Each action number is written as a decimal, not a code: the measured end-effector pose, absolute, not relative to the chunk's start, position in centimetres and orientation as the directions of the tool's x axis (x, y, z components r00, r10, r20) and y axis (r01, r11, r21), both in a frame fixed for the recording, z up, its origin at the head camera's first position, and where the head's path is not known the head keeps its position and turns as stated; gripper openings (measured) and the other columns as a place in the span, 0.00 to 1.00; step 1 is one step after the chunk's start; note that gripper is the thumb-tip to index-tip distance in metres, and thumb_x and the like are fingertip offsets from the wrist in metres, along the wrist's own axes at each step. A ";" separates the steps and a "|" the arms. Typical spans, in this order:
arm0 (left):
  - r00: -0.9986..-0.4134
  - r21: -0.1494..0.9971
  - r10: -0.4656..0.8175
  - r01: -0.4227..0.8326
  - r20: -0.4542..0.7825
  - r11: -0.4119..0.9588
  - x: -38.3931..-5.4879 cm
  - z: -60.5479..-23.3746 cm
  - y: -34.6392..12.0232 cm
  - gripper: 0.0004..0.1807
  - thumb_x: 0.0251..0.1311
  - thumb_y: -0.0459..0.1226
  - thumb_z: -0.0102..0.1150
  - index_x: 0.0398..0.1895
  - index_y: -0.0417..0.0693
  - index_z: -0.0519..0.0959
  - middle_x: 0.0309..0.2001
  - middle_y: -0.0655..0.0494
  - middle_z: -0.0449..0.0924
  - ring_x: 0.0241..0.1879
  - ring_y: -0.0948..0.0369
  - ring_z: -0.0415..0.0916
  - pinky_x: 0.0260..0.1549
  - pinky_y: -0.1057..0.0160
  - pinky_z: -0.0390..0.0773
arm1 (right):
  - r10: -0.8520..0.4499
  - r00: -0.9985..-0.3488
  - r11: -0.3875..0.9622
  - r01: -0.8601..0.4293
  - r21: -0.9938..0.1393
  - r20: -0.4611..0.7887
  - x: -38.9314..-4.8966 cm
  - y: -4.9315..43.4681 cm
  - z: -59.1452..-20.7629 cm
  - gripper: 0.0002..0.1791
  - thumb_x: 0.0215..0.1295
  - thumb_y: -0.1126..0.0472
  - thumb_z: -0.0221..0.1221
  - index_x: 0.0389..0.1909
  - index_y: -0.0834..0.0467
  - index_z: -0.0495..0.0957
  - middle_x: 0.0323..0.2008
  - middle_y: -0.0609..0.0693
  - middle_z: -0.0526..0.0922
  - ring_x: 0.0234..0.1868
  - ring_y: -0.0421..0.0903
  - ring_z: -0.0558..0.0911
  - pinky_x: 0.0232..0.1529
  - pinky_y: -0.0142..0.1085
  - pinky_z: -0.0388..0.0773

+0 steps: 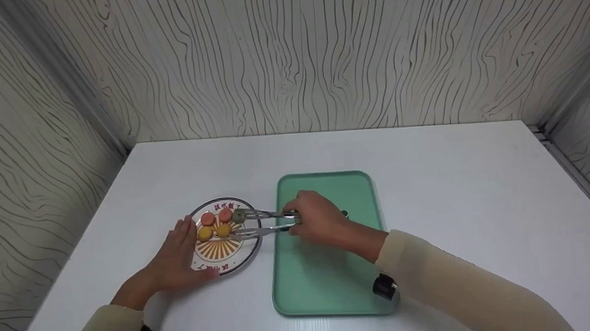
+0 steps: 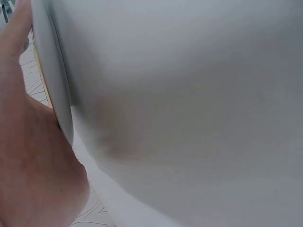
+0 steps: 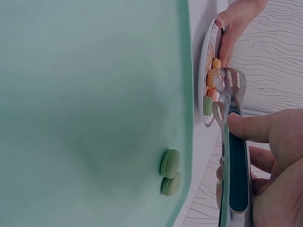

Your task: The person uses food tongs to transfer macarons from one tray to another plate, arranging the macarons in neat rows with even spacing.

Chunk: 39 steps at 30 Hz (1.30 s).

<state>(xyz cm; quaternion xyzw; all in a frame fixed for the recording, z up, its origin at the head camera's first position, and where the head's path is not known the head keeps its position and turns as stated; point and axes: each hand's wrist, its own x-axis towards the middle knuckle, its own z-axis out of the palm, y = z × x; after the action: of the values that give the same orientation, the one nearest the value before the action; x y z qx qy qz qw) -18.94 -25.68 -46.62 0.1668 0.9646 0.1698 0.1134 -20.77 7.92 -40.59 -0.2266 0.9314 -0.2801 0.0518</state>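
Note:
My left hand (image 1: 174, 262) rests against the near-left rim of a white patterned plate (image 1: 236, 258), fingers straight and thumb spread along the edge. On the plate sit pink macarons (image 1: 208, 219), yellow macarons (image 1: 205, 233) and a green macaron (image 1: 239, 215). My right hand (image 1: 319, 218) grips metal tongs (image 1: 266, 231) with dark handles, above the green tray. The tong heads are spread apart over the plate's right side, one overlapping the green macaron. Whether it touches the macaron I cannot tell. Two more green macarons (image 3: 170, 163) lie on the tray in the right wrist view.
The green tray (image 1: 329, 287) lies just right of the plate on a white table (image 1: 457, 185). Wood-grain patterned panels (image 1: 287, 57) stand behind the table and at its sides. My right forearm crosses the tray's right edge.

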 end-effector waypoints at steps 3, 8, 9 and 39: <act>-0.918 0.365 0.358 0.280 -0.168 0.888 -18.9 -46.7 -25.7 0.70 0.52 0.68 0.64 0.78 0.25 0.43 0.80 0.30 0.36 0.79 0.35 0.31 0.74 0.36 0.41 | -0.440 -0.897 0.751 -0.386 -0.536 0.029 -20.8 8.0 -40.4 0.16 0.59 0.66 0.71 0.50 0.60 0.88 0.36 0.49 0.80 0.36 0.43 0.71 0.37 0.38 0.75; -0.917 0.362 0.360 0.281 -0.170 0.889 -19.0 -46.8 -25.8 0.70 0.52 0.69 0.63 0.78 0.25 0.43 0.80 0.30 0.36 0.79 0.35 0.30 0.75 0.36 0.40 | -0.421 -0.907 0.759 -0.366 -0.539 0.023 -20.7 8.4 -40.1 0.16 0.60 0.65 0.71 0.50 0.59 0.87 0.37 0.49 0.81 0.36 0.43 0.72 0.38 0.38 0.76; -0.917 0.362 0.361 0.283 -0.169 0.888 -19.0 -46.8 -25.8 0.70 0.53 0.69 0.63 0.78 0.25 0.43 0.80 0.30 0.35 0.79 0.35 0.30 0.75 0.36 0.40 | -0.417 -0.909 0.760 -0.361 -0.541 0.020 -20.6 8.4 -40.1 0.17 0.60 0.65 0.71 0.51 0.59 0.87 0.37 0.49 0.81 0.36 0.43 0.72 0.38 0.38 0.76; -0.922 0.350 0.344 0.268 -0.177 0.898 -19.1 -46.9 -25.7 0.72 0.51 0.70 0.62 0.78 0.26 0.41 0.80 0.31 0.34 0.79 0.36 0.29 0.74 0.36 0.40 | -0.424 -0.901 0.707 -0.394 -0.588 0.094 -20.6 12.4 -39.8 0.17 0.59 0.64 0.73 0.50 0.60 0.87 0.38 0.51 0.82 0.38 0.44 0.76 0.39 0.41 0.77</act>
<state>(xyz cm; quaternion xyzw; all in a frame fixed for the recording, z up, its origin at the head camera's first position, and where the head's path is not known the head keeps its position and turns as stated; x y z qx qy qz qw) -19.10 -25.66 -46.87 0.1583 0.9669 0.1617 0.1180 -20.61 12.41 -39.76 -0.2215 0.9235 -0.3124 0.0240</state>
